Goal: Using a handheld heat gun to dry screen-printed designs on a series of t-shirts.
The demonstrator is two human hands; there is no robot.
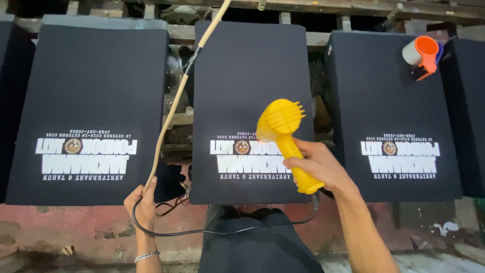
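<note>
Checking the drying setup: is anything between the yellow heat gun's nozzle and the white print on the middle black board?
Nothing visible. The right hand holds the yellow heat gun directly over the white print on the middle board. The cable hangs below, and the left hand grips the cord off to the side.

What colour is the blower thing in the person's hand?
The heat gun in the right hand is bright yellow all over, seen in the head view.

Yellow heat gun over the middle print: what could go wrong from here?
1. The right hand aims the yellow heat gun close at the white print on the middle black shirt board; lingering there may scorch it.
2. The black cord loops low between both hands and could snag.
3. The left hand holds a thin stick, so neither hand is free.
</note>
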